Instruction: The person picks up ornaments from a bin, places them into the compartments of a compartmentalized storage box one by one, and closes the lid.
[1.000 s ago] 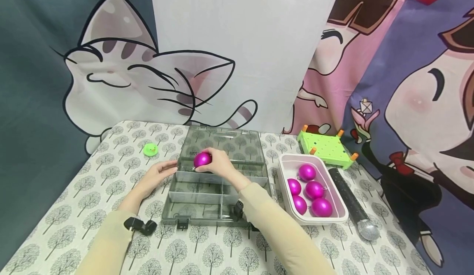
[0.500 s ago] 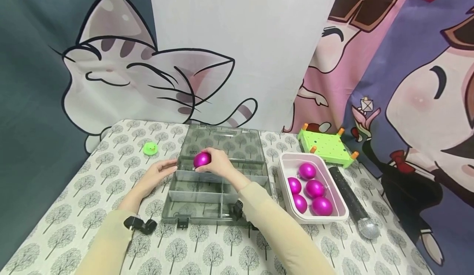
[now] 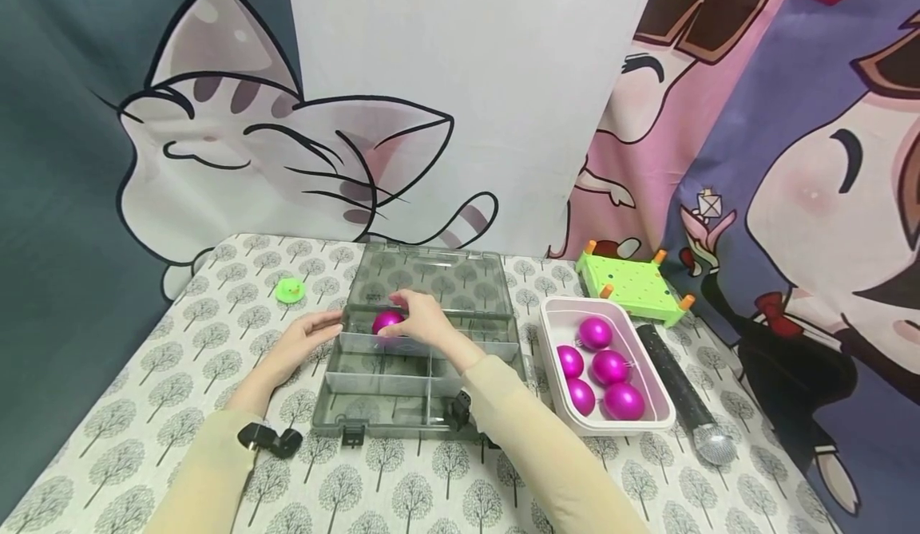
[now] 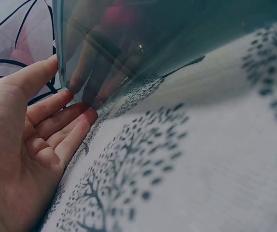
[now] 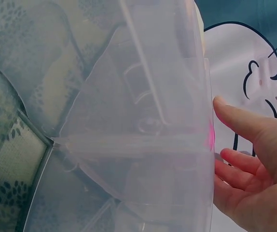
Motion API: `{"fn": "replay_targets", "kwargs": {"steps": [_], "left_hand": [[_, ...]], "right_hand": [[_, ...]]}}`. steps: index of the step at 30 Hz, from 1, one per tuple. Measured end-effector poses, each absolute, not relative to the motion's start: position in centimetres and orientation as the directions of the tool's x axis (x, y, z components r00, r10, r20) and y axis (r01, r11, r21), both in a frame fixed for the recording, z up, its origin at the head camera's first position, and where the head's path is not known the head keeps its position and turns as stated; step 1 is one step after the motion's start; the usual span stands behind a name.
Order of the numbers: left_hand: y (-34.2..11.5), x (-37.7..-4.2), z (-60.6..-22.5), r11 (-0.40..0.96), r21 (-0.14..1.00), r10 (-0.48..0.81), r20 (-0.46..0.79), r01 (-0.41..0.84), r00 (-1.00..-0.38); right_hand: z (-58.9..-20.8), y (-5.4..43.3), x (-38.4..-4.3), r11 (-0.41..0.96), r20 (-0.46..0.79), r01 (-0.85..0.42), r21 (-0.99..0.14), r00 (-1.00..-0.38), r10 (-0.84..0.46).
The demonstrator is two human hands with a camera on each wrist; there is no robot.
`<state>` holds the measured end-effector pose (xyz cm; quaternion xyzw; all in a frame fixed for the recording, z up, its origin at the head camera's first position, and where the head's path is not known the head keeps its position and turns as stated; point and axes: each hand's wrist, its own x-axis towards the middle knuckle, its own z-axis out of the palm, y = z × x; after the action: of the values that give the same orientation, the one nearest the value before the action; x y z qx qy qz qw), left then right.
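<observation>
**Pink ball down in the back-left compartment, right hand loose over it**

The pink ball (image 3: 384, 322) sits low in the back-left compartment of the smoky plastic box (image 3: 395, 433), behind the clear divider (image 3: 362, 343). The right hand (image 3: 424, 318) is over it with thumb and fingers spread apart — the thumb crosses in front of the ball, the index finger lifts clear above. No firm pinch shows, though whether the thumb touches the ball I cannot tell (the right wrist view gives only a sliver of pink past the plastic).

The left hand (image 3: 298, 346) has its fingers extended, their tips against or just beside the box's left wall; it grips nothing. The lid (image 3: 431, 278) lies back behind the compartments.

The step in hand looks like letting this ball go into its compartment. The next move, I judge, calls for lifting the right hand straight up, so the thumb neither drags the ball nor catches the divider — and for the left hand to steady the box meanwhile.

To the right, the white tub (image 3: 611, 430) holds five more balls (image 3: 610, 367), within easy reach of the right hand if another is wanted.
</observation>
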<state>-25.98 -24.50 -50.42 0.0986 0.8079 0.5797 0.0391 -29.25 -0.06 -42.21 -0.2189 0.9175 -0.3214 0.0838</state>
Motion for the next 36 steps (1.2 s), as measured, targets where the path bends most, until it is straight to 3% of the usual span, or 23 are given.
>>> {"fn": "replay_targets", "kwargs": {"steps": [10, 17, 28, 36], "left_hand": [[-24.5, -25.8, -50.3, 0.317, 0.942, 0.200, 0.044, 0.107, -0.979], [-24.5, -25.8, -50.2, 0.300, 0.947, 0.209, 0.050, 0.112, -0.977], [-24.4, -26.0, -50.2, 0.304, 0.944, 0.218, 0.059, 0.126, -0.974], [-24.3, -25.9, -50.1, 0.300, 0.948, 0.209, 0.046, 0.109, -0.977]], "right_hand": [[-40.5, 0.6, -28.6, 0.663, -0.008, -0.357, -0.658, -0.877, -0.480], [-37.6, 2.7, -28.8, 0.640, 0.068, -0.421, -0.642, -0.863, -0.500], [-32.3, 10.2, -30.1, 0.699, 0.139, -0.448, -0.557, -0.880, -0.453], [-31.1, 16.9, -29.6, 0.761, 0.157, -0.415, -0.498, -0.907, -0.392]]}}
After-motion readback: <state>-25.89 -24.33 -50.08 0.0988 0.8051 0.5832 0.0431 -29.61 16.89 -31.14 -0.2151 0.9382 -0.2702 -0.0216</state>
